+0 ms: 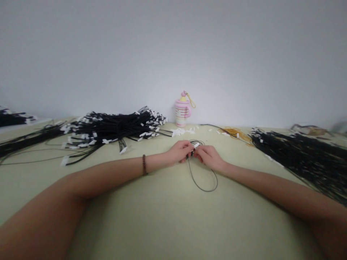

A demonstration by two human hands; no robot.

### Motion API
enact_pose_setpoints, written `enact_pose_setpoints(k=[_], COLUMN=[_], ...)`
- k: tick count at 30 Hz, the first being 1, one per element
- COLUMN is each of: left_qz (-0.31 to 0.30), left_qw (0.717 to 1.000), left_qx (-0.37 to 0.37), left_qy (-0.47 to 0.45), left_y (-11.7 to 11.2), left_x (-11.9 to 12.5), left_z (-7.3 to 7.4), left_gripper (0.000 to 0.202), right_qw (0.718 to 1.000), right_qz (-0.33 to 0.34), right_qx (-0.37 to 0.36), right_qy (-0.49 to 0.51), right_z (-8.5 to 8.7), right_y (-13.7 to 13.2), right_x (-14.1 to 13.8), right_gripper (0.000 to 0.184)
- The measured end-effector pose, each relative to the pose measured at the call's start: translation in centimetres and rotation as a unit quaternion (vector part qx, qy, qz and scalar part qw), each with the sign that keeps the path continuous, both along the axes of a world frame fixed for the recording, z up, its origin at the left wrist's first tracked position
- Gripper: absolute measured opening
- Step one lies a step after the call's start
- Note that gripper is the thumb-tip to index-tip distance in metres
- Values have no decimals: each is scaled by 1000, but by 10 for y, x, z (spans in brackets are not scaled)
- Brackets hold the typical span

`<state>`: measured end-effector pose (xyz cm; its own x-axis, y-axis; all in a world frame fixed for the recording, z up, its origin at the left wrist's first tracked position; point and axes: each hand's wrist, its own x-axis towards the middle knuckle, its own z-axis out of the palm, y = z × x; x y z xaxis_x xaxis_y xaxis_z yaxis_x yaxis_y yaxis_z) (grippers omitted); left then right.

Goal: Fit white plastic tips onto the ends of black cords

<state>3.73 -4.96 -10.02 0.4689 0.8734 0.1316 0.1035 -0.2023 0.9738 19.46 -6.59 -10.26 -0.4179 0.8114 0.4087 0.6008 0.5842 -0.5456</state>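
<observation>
My left hand (180, 151) and my right hand (208, 156) meet over the middle of the table, their fingertips almost touching. Both are closed in a pinch on a thin black cable (193, 177) near a small white connector (196, 145). One loop of this cable hangs down in front of the hands onto the tabletop, and more coils show behind the fingers. A dark piece sits between the fingertips, too small to make out. The fingers partly hide the connector's end.
Bundled black cables with white connectors (116, 126) lie at the left. More black cables (300, 155) spread at the right, beside yellow wires (234, 133). A pink and cream cup-shaped figure (181, 113) stands near the wall, with small white connectors (180, 131) scattered before it on the pale table (173, 224).
</observation>
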Motion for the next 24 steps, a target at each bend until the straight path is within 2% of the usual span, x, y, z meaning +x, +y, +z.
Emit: enact_pose_setpoints(k=[8,15,24], left_qz=[41,46,56], left_qw=[998,997,996], left_qx=[-24,-40,-45], left_qy=[-42,-50,-57], left_y=[8,6,6], left_x=[0,1,0], left_z=[-2,0,1], left_gripper=[17,17,16], right_qw=[998,993,984], right_qz=[-8,-24,-11], right_qx=[-46,-83,-128], right_qy=[44,77,122], right_z=[-5,-7,-10], right_y=[6,10,12], right_x=[2,2,3], right_gripper=[27,19,23])
